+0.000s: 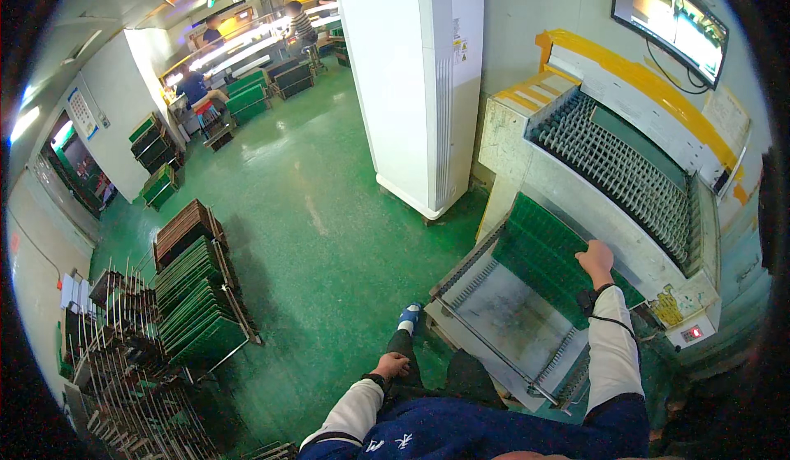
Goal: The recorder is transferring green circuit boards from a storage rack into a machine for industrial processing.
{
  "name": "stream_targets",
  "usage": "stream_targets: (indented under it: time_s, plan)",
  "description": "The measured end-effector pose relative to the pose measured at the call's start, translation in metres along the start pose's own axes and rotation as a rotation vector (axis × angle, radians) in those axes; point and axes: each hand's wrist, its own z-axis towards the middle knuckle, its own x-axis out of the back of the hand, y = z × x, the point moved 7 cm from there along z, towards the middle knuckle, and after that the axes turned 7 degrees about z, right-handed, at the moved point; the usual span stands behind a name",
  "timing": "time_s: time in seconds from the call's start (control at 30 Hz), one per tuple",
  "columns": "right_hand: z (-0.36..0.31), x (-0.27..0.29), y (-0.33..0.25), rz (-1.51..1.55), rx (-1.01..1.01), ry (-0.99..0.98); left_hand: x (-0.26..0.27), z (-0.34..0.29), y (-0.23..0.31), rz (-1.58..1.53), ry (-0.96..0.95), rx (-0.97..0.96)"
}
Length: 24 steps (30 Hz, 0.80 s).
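My right hand (597, 262) is closed on the upper edge of a green circuit board panel (535, 250). The panel leans in a slotted metal rack (562, 353), next to the machine's front. A pale, bare base shows inside the rack, and rows of teeth line its sides. My left hand (392, 366) hangs by my leg with its fingers curled, and nothing shows in it. Just beyond the rack stands a machine (510, 143) with a bed of grey rollers (613, 176). A flat dark green panel (638, 143) lies at the far side of the rollers.
Racks of green panels (193, 295) and a cart of metal rods (132, 361) stand at left. A tall white cabinet (399, 81) rises beyond the rack. A screen (671, 20) hangs over the machine. Several people sit at lit benches (255, 44) far off.
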Motion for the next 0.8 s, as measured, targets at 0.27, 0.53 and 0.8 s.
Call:
stream_targets:
  time_s: [0.27, 0.53, 0.8]
  plan:
    - [-0.0007, 0.0012, -0.0004, 0.005, -0.005, 0.001, 0.0007, -0.0023, 0.0026, 0.042, -0.004, -0.012]
    - [-0.0011, 0.0012, -0.0007, -0.001, 0.010, 0.019, -0.0006, -0.0040, 0.0033, -0.008, -0.010, 0.006]
    - [-0.0005, -0.0007, -0.0009, -0.001, 0.015, 0.012, -0.0003, -0.0055, 0.0040, -0.023, -0.017, -0.009]
